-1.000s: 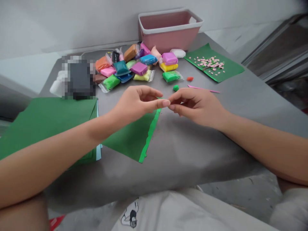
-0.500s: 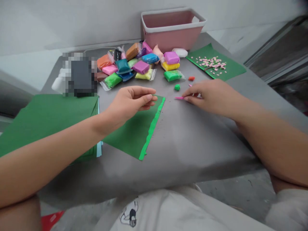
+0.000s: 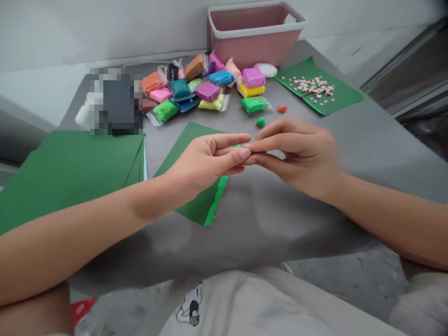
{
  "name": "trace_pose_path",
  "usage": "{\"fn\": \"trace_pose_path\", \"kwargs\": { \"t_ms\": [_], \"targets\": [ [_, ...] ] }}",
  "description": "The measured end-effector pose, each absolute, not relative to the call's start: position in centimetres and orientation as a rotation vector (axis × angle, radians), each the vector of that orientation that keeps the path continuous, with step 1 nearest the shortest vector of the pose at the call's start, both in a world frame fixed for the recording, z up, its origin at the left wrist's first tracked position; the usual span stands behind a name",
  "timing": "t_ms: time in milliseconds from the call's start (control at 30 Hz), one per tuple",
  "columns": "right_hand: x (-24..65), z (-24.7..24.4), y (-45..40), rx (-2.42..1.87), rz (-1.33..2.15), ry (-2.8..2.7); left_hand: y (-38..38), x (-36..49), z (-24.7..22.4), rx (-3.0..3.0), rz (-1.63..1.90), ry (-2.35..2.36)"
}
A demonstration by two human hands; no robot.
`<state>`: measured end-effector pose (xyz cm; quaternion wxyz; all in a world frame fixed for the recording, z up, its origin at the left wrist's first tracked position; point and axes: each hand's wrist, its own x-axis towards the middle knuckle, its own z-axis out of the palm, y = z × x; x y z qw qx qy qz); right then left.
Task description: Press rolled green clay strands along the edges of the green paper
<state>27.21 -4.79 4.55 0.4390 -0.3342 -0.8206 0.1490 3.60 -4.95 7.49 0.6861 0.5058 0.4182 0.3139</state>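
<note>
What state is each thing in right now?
Left hand, fingers extended, contents unclear.
Right hand, fingertips meeting left hand's.
Green sheet with bright green edging, flat, partly covered.
Green sheet with pink flecked tree, lying uncovered.
Pink plastic basket with white rim, upright, open.
Colourful wrapped blocks, heaped.
Small green lump, unwrapped.

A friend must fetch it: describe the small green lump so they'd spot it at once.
Find the pink basket at the back of the grey table. In front of it, past the rightmost green packet, the small green lump lies just beyond the right hand. It is unwrapped, unlike that packet, and green, unlike the orange-red piece.
</note>
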Motion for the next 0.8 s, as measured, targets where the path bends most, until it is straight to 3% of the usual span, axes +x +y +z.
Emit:
{"fn": "trace_pose_path", "kwargs": {
  "t_ms": [167,400,800],
  "targets": [
    [27.2,4.6,-5.1,-0.854,0.343,-2.080,-5.2,2.1,7.7,1.445,0.738,1.052],
    [24.0,3.4,-7.9,-0.368,0.584,-2.298,-4.9,-2.9,5.7,2.250,0.694,1.170],
    [22.7,2.7,-8.6,-0.476,0.590,-2.400,-5.4,-3.6,3.1,2.402,0.630,1.115]
  ]
}}
